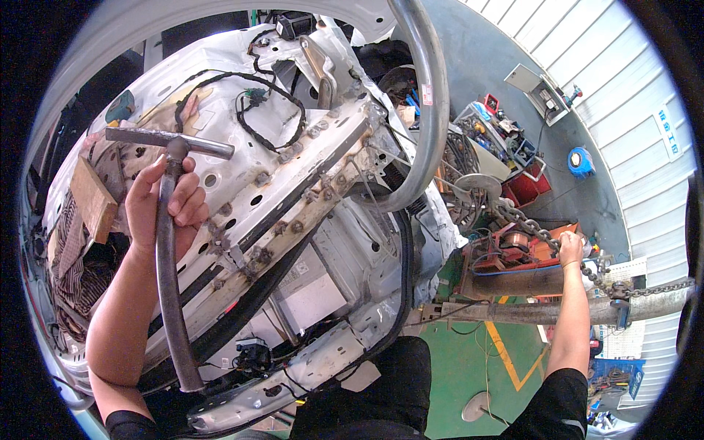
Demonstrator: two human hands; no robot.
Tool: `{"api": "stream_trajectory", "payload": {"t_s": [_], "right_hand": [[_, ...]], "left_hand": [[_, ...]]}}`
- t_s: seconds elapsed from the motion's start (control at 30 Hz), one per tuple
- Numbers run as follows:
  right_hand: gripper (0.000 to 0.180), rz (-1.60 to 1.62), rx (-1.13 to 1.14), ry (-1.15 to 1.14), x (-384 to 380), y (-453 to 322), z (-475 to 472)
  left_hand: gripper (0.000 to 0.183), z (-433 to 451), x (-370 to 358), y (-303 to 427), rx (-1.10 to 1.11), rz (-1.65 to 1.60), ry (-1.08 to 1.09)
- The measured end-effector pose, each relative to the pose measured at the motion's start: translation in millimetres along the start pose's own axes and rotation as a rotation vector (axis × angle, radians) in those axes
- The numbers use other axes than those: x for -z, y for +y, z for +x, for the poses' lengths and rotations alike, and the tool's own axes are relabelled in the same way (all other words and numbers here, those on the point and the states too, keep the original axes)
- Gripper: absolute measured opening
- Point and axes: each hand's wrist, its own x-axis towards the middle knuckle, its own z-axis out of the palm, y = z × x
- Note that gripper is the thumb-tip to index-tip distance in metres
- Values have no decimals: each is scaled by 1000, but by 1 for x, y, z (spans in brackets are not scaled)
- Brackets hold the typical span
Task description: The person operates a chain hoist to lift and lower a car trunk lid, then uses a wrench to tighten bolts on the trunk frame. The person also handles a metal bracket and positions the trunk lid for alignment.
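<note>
My left hand (165, 206) grips the stem of a T-shaped steel bar (169, 264) just under its crossbar. The stem is slightly bent, and its lower end hangs over the white car body (220, 170). Out to the right, my right hand (571, 247) is closed around a heavy steel chain (525, 223). One side of the chain runs up to a round metal disc (477, 186); the other leads down to a fitting on a long metal beam (550, 312). A thick curved steel tube (434, 110) arches over the car body, its lower end reaching into the opened structure.
Spot-weld marks and ragged edges line the car's exposed seam (297, 225). A wood block (91, 201) and cloths lie at left. A black wiring harness (302, 121) loops across the panel. Beyond are a red machine (517, 247), a tool cart (495, 143) and a corrugated wall (594, 77).
</note>
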Motion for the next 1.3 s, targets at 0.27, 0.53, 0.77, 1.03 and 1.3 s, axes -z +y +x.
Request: {"api": "stream_trajectory", "payload": {"t_s": [0.27,0.53,0.77,1.03,1.3], "right_hand": [[38,6,-17,-25,1,1,1],[39,-37,42,4,1,4,1],[39,1,-4,-3,2,2,1],[38,8,-21,-11,4,-2,0],[38,-43,40,2,3,0,1]], "left_hand": [[34,0,1,0,1,4,-3],[37,2,10,3,37,-47,-95],[35,1,5,1,21,-12,-37],[33,0,-1,0,10,-2,13],[33,1,6,1,19,-5,-8]]}}
